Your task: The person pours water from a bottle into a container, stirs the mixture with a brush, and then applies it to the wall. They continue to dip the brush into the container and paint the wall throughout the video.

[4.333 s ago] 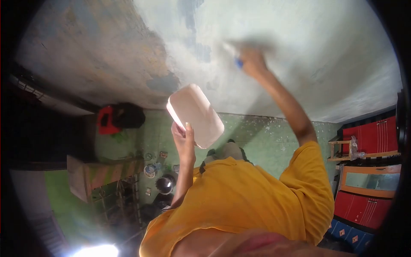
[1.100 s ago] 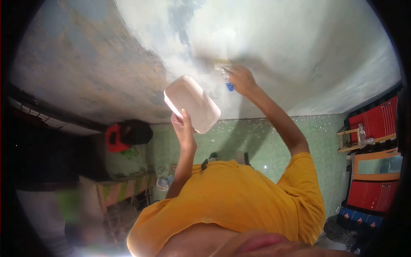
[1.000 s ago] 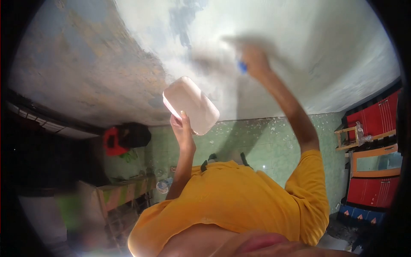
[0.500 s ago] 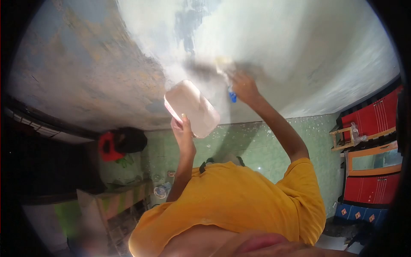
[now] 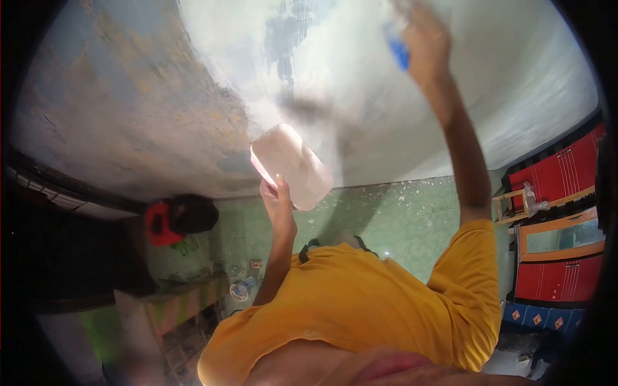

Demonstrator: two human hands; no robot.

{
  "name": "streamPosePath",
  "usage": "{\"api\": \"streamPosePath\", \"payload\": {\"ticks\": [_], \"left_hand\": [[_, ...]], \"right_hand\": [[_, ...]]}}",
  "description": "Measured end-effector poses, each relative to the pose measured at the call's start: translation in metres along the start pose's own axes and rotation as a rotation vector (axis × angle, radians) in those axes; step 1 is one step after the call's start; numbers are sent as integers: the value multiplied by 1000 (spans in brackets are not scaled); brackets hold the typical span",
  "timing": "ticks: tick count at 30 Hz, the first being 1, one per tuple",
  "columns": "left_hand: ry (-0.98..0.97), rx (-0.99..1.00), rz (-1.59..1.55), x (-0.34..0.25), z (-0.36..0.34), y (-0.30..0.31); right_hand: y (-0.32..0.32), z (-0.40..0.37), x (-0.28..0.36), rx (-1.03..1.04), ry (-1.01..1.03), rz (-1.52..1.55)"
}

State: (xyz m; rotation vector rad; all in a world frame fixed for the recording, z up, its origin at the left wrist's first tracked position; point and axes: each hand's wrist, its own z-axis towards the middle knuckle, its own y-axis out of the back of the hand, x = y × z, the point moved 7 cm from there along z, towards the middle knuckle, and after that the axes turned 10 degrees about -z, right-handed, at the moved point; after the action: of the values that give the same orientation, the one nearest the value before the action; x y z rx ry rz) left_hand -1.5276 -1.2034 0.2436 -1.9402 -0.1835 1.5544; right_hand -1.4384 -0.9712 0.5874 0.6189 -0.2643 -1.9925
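One tub [image 5: 293, 166] gripped in left hand [image 5: 278, 199], brush [image 5: 398, 51] clutched in right hand [image 5: 425, 45] well above.

On my feed, the tub [image 5: 291, 166] in the left hand [image 5: 278, 201] looks like pale pink plastic, smooth and faintly glossy. The brush [image 5: 398, 51] in the right hand [image 5: 425, 40] shows a blue, plastic-looking handle, but it is too blurred for me to judge the bristles. The wall [image 5: 360, 109] reads as plaster, matt even white in one part and rough, blotchy blue-brown in another. The floor [image 5: 412, 215] is green tile with a slight sheen, flecked white. The shirt [image 5: 367, 302] is matt yellow cloth. The cabinets [image 5: 560, 186] have glossy red panels in wood frames.
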Motion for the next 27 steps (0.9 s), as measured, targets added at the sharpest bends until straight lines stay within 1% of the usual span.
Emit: {"api": "streamPosePath", "payload": {"ticks": [2, 3, 5, 6, 7, 8, 10, 11, 13, 15, 16, 17, 19, 22, 23, 24, 25, 26, 27], "left_hand": [[29, 11, 20, -1, -2, -1], [42, 18, 33, -1, -2, 0], [11, 14, 17, -2, 0, -2], [-2, 10, 12, -2, -1, -1], [7, -2, 19, -1, -3, 1], [14, -11, 28, 0, -4, 2], [17, -13, 39, -1, 1, 1], [22, -11, 45, 0, 0, 1], [40, -5, 61, 1, -5, 0], [61, 0, 77, 0, -5, -3], [66, 2, 76, 1, -4, -4], [72, 3, 72, 2, -5, -5], [83, -2, 66, 7, -8, -6], [90, -10, 72, 8, -10, -7], [90, -17, 71, 9, -9, -6], [88, -25, 67, 10, -8, -6], [93, -19, 69, 10, -10, -6], [97, -11, 72, 7, -13, -6], [98, -3, 73, 5, -13, -7]], "right_hand": [[-57, -75, 17, 38, 169, -260], [-74, -109, 30, 29, 152, -188], [-99, -171, 53, 185, 132, -87], [-113, -202, 64, 286, 154, -20], [-119, -218, 71, 386, 174, 47], [-120, -226, 67, 414, 188, 114], [-116, -214, 62, 459, 223, 238], [-109, -197, 50, 430, 179, 220], [-68, -127, 18, 373, 83, 240], [-32, -63, -11, 180, 185, 175], [-3, -29, -12, 185, 101, 154], [14, -5, -21, -11, 158, 75], [37, 38, -36, -124, 187, -190], [31, 42, -37, -170, -23, -164], [-1, 11, -37, 41, 3, -218], [-24, -12, -18, 22, 86, -262], [-64, -51, 2, 186, 144, -495], [-74, -86, 24, 90, 51, -306], [-86, -124, 47, 99, 189, -158]]}}
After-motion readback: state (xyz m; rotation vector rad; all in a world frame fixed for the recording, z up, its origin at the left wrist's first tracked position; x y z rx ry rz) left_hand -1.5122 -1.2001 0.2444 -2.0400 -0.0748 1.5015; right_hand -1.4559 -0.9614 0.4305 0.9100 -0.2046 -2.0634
